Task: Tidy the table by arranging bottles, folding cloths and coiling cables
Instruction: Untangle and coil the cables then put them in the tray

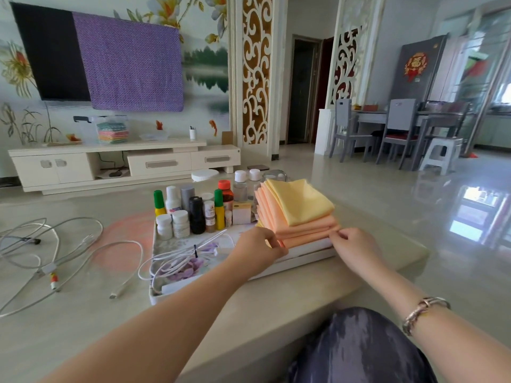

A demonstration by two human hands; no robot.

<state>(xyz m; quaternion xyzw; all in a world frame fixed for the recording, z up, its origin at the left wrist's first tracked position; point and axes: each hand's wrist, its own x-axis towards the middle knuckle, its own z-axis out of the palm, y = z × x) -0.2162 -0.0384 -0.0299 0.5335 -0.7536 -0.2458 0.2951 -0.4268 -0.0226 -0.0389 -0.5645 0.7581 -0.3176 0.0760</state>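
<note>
Lower right of frame: lap in dark blue-grey patterned fabric, right forearm with a metal bangle bracelet at the wrist. Lower centre: pale beige stone-look table, its near edge running diagonally across the frame.

Centre: left hand, fingers curled, pinching the near left corner of the lowest peach fold; right hand, fingertips pinching the near right edge of the same fold. Both hands closed on the stack of folded peach cloths, topped by one folded pale yellow cloth, resting on the right part of the white rectangular tray with purple floral print.

Centre left, inside the tray: coiled white cable bundle with a dark tie. Left of frame, on the bare tabletop: loose tangle of white and grey cables, uncoiled, one plug end near the tray.

Mid-frame, far side of the tray: upright cluster of small bottles, including white-capped jars, two yellow bottles with green caps, a black canister, an amber bottle with an orange cap, and clear bottles with white caps just behind.

Upper left: cream low television cabinet, wall-mounted dark screen half draped with a purple patterned cloth. Upper right: grey dining chairs and table, white plastic stool.
</note>
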